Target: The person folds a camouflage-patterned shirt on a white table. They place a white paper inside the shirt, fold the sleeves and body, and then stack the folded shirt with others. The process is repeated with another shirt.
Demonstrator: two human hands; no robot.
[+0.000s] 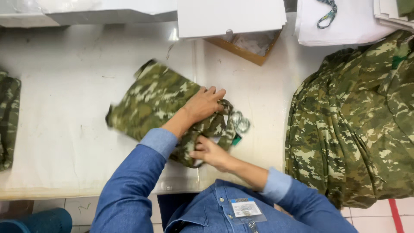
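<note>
A folded green camouflage garment (148, 101) lies on the white table (64, 112) in front of me. My left hand (203, 105) presses flat on its right end, fingers together. My right hand (210, 152) pinches the garment's near edge at the lower right corner. A small clear plastic piece (239, 121) and a green tag (236, 140) show beside the garment's right end. The garment's left part looks blurred from motion.
A large pile of camouflage cloth (351, 116) covers the table's right side and hangs over its edge. Another camouflage piece (8, 116) lies at the far left. A brown open box (248, 45) under white boards (230, 17) sits at the back, with stacked white sheets (345, 21) at the back right.
</note>
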